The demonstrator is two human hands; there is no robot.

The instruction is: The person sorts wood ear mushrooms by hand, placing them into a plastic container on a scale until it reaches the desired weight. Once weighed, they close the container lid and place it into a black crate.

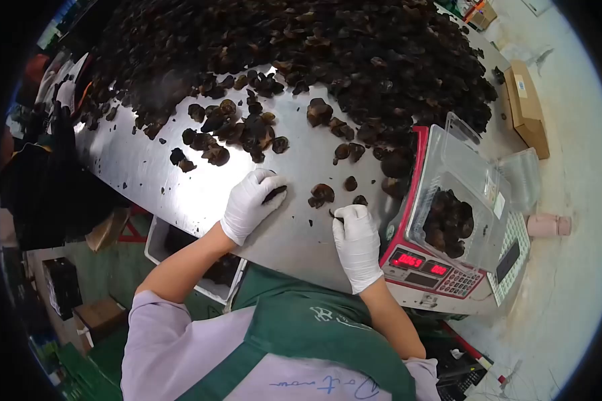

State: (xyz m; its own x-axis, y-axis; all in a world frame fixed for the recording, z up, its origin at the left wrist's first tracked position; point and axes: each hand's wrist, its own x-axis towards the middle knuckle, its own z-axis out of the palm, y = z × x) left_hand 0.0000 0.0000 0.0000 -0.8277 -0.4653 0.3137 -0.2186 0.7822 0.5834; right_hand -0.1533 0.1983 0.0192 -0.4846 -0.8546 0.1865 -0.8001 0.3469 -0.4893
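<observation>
My left hand [253,202], in a white glove, is closed around a dark piece of wood ear mushroom [274,194] just above the metal table [287,247]. My right hand [358,248], gloved too, has its fingertips pinched on a small dark scrap of wood ear mushroom [338,216] beside the scale. Several loose mushroom pieces [322,194] lie in front of the hands. Farther off, a small cluster [254,130] sits before a large heap of mushrooms [301,40]. A clear plastic box [427,230] with mushrooms inside rests on the red and white scale [398,284], whose red digits are lit.
A clear lid [520,177] lies right of the scale, near a pink cup [548,225]. A cardboard box [526,110] stands at the table's right edge. Below the table's left front edge is a white crate [155,242]. Dark clothing [53,174] shows at the left.
</observation>
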